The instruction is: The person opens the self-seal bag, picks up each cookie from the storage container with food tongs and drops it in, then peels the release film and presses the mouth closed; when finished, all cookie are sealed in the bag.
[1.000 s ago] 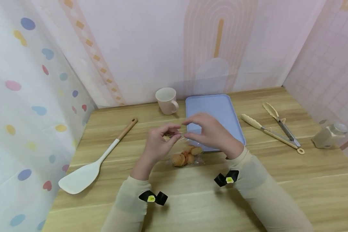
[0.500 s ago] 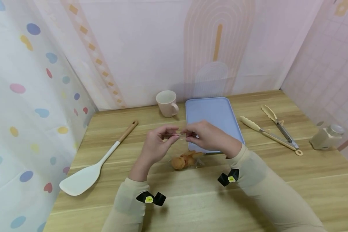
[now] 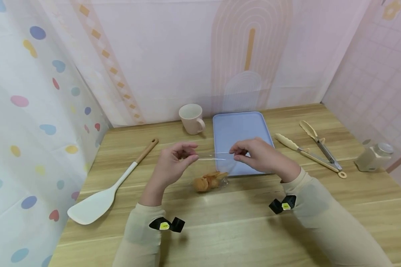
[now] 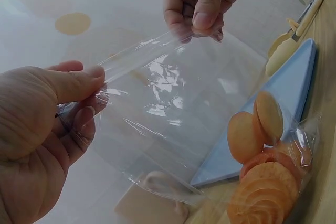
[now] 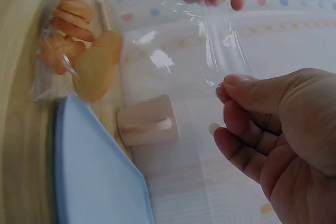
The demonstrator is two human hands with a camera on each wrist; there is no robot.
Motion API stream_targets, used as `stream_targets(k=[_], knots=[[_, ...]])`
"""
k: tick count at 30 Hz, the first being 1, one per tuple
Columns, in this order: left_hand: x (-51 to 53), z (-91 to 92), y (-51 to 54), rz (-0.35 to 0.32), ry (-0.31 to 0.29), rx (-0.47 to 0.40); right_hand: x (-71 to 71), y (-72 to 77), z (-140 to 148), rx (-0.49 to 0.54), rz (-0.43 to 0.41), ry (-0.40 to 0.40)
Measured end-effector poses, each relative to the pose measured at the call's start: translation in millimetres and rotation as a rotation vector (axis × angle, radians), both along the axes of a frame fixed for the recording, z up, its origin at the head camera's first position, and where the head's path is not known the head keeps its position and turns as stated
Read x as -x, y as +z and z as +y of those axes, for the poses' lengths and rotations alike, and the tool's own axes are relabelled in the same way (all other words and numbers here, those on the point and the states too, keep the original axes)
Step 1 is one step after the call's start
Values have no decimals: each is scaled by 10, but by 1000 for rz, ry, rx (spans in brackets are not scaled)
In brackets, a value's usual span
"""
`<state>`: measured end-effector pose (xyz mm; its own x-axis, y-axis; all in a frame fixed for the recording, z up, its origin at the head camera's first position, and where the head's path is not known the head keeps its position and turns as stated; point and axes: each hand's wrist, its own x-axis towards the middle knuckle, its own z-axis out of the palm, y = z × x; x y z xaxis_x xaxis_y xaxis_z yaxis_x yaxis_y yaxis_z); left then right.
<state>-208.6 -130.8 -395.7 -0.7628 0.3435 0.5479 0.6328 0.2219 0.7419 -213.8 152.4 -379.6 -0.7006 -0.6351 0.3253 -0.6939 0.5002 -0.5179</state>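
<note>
A clear plastic bag [image 4: 168,93] hangs between my two hands, its top edge stretched straight across. My left hand [image 3: 170,163] pinches one top corner between thumb and fingers. The other corner is pinched by my right hand [image 3: 258,157], in front of the blue tray [image 3: 234,129]. Several biscuits [image 3: 208,181] lie in the bottom of the bag, low over the table; one has a swirled top, as the left wrist view shows, and others are round or oval and flat [image 5: 97,69]. Whether the bag's mouth is sealed, I cannot tell.
Behind the hands stands a pink mug [image 3: 191,119]. A white spatula [image 3: 97,202] with a wooden handle lies at the left. To the right are open tongs [image 3: 312,152] and a glass jar [image 3: 374,157] with a metal lid. Patterned curtains stand around the table [image 3: 220,237].
My right hand closes on the bag's edge from a spread pose, then moves right. My left hand shifts slightly left, and the bag's top stretches wider between them.
</note>
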Motion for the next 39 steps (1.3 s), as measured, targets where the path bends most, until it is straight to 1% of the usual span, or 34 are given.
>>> stream_targets(k=[4,7,10,12,13,15,19,21,23,25,27,29,31,33,34,36,39], knots=[[12,-15,10,-2,-18,25,-26,-31,32,7,13,5],[9,-49,26,-37,1,69,-33,-47,39,27,9,-1],[-12,-113,34,-84,19,126,-32,-62,32,46,-23,13],[-48,-169,43,-110,8,155,-39,-57,14,59,-67,40],[-74,-198,53,-122,-3,164,-46,-49,4,69,-97,60],[-147,-250,93,-154,-31,166,-73,-18,-20,99,-188,114],[-330,-360,194,-240,-63,166,-138,70,-79,184,-428,221],[-383,-413,216,-278,-79,165,-134,87,-121,202,-533,240],[-380,-462,185,-319,-62,199,-84,48,-180,193,-607,229],[-304,-510,90,-356,-38,226,16,-49,-263,169,-649,199],[-183,-562,-47,-399,21,271,152,-180,-363,129,-651,156],[-39,-611,-217,-435,77,285,286,-305,-470,78,-609,108],[101,-657,-381,-461,117,281,413,-404,-562,19,-543,58],[215,-693,-513,-478,147,277,523,-479,-632,-39,-461,14],[264,-710,-569,-483,154,278,569,-509,-659,-61,-433,-8],[335,-744,-651,-498,165,276,644,-552,-702,-90,-403,-41],[395,-798,-725,-531,170,244,724,-596,-755,-102,-408,-67]])
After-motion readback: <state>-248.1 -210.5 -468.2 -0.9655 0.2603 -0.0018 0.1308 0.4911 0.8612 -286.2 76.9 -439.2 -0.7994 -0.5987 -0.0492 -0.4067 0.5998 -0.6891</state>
